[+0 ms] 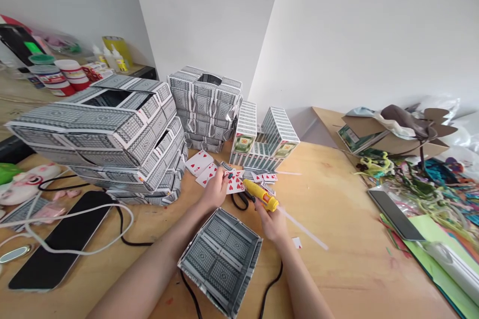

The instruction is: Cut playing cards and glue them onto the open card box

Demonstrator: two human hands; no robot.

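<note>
My left hand [215,189] is closed on a playing card [235,187] with red hearts, held above the table. My right hand [273,219] grips a yellow hot glue gun [262,194], its front end close to that card. A long clear glue stick [305,229] sticks out of the gun's back. Other playing cards [199,162] lie face up just beyond my left hand. Between my forearms sits an open box made of grey-patterned cards [220,259]. Part of a black scissors-like loop [239,202] shows under the held card.
Stacked card-built boxes [142,134] stand at the left, and another card structure [205,104] stands behind. Green-and-white card packs [265,134] sit at the back. A black phone-like slab [63,239] and white cable lie left. Colourful scraps [430,194] and a cardboard box [396,134] are right.
</note>
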